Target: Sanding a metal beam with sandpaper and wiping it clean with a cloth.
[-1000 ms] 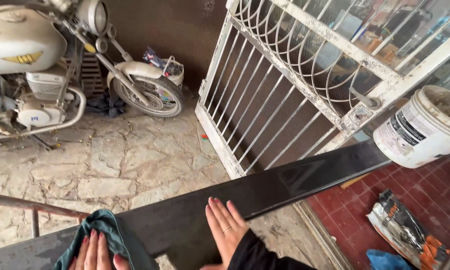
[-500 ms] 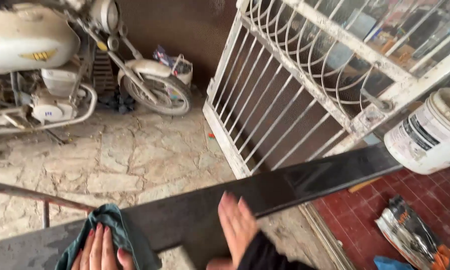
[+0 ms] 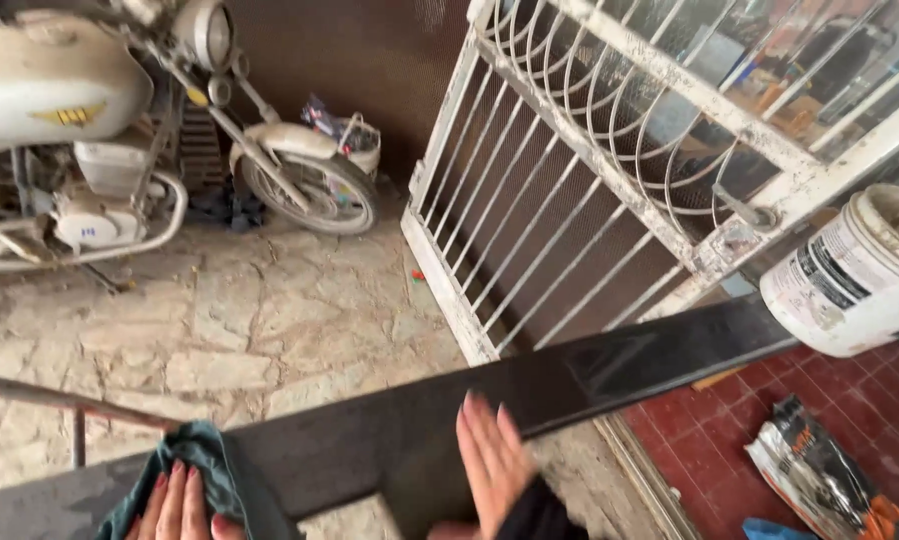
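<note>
Head view, single frame: one long dark slab (image 3: 589, 385) running from lower left to the right edge, one teal cloth (image 3: 214, 480), two hands, one motorcycle (image 3: 119, 140) at upper left, one white metal gate (image 3: 609, 170) at upper centre and right, one white bucket (image 3: 854, 275) at right edge, one crumpled bag (image 3: 819, 480) on the red tiles at lower right. Left hand (image 3: 174, 505), bottom left, lies flat on the cloth, fingers straight and close together, pressing it to the slab; cloth sits under and just ahead of those fingers. Right hand (image 3: 494, 465), bottom centre, rests palm-down on the slab, fingers extended and slightly spread, gripping nothing. Both wrists cut off by the bottom edge; right hand motion-blurred. Slab's left end out of frame. Bucket contents not legible.
</note>
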